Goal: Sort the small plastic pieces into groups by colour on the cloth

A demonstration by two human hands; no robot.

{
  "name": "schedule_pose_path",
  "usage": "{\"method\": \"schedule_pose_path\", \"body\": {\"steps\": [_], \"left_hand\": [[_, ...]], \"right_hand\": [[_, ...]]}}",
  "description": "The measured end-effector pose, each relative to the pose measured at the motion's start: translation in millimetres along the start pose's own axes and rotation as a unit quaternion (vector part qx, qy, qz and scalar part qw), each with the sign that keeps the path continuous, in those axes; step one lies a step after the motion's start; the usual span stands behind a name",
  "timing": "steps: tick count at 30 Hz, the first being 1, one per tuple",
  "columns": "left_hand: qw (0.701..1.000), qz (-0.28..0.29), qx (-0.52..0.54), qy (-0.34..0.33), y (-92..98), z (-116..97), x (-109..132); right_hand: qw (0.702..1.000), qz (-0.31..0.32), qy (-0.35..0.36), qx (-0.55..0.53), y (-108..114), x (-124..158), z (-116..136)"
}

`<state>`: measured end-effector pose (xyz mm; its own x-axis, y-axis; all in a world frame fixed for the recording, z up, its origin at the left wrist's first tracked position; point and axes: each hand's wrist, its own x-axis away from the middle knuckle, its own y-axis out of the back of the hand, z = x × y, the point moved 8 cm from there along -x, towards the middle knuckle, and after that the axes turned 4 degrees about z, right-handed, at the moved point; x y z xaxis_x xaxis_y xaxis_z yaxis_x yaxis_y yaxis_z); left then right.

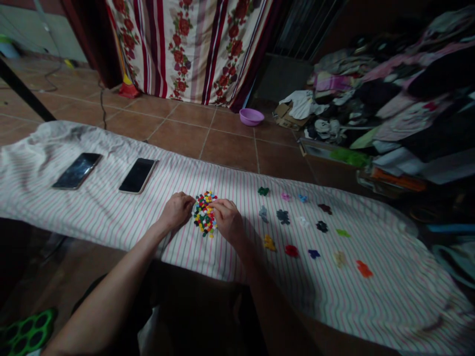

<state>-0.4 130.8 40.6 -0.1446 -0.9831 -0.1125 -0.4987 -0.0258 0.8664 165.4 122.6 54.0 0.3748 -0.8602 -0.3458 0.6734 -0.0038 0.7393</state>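
The left arm [118, 277] is stretched forward and slightly inward, and the left hand [178, 210] is placed at the left edge of the pile [205, 215]. Its fingers are curled and kept close together, with the tips turned to the pile; whether a piece is held between them cannot be told. The right arm [269, 296] is stretched forward and bent inward too, and the right hand [227, 217] is placed over the right edge of the pile. Its thumb and forefinger are brought narrowly together above the pieces, and the other fingers are folded; whether anything is pinched there cannot be told.

The pile is made of small pieces in many colours, and it is laid on a striped cloth [218, 178]. To the right of the pile, small groups are set apart by colour. The nearest to it are light grey [263, 213], dark green [263, 191] and yellow [269, 243]; farther right, red [291, 250], black [322, 226], lime [343, 232] and orange [364, 268] can be seen, among others. To the left of the pile, two phones [137, 175] are laid. Beyond the pile, on the floor [189, 133], a purple bowl [251, 117] is seen, and a flowered curtain [181, 49] is hung.
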Motion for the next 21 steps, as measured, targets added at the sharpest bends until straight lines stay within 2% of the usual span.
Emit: {"method": "schedule_pose_path", "body": {"steps": [7,13,16,21], "left_hand": [[0.999,-0.007,0.006,0.045,2.3,0.9,-1.7],[0.997,0.011,-0.044,0.057,2.7,-6.1,-1.6],[0.996,0.016,-0.072,0.045,3.7,-10.7,1.0],[0.995,0.004,-0.103,0.008,4.9,-18.2,7.5]], "right_hand": [[1.0,-0.022,-0.011,0.011,-0.4,-7.4,2.2],[0.997,-0.05,0.013,0.056,-1.6,-20.2,20.8],[0.994,-0.06,0.004,0.095,-9.6,-27.3,27.7],[0.99,-0.031,-0.028,0.136,-32.6,-36.8,26.2]]}}
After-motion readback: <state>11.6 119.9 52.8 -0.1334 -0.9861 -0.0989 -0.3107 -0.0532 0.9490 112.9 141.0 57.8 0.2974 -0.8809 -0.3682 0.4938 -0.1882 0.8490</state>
